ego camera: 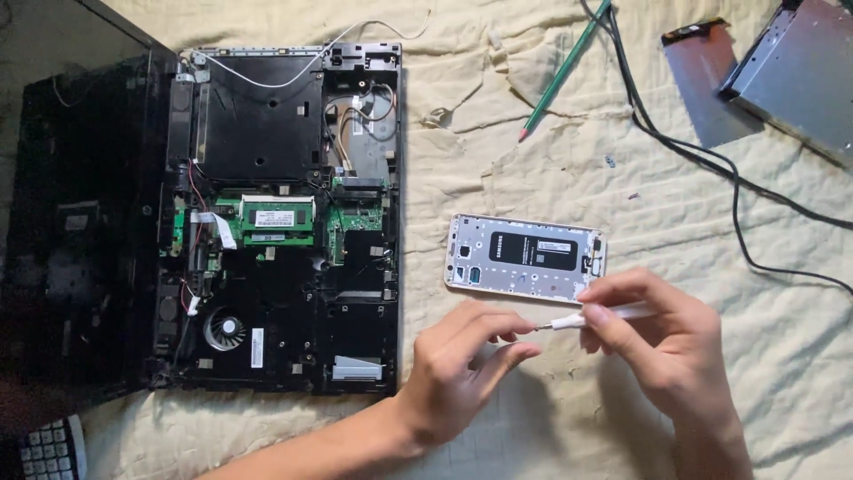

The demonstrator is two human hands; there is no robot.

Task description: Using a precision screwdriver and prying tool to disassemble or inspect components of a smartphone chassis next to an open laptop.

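— What have your hands got right now?

— Your right hand has its grip closed on a small white-handled screwdriver, thumb and forefinger pinched round the handle, the tool lying almost level and pointing left. Your left hand meets it at the metal tip: thumb and forefinger are pinched together there, the other fingers curled under. Whether they hold something tiny between them, you can't tell from here.

— And where is that tool in relation to the phone?

— Just below it. The phone lies on its face on the cream cloth, back cover off, a black battery showing in the white frame. Your right knuckles come up close to its lower right corner.

— What else lies around you?

— To your left, an opened laptop, its bottom panel off, with green boards, a round fan and thin wires exposed. Above the phone, well apart, a green pencil lies slanted. A black cable snakes across the upper right, past a grey metal drive and a flat metal plate. A keypad corner shows at bottom left.
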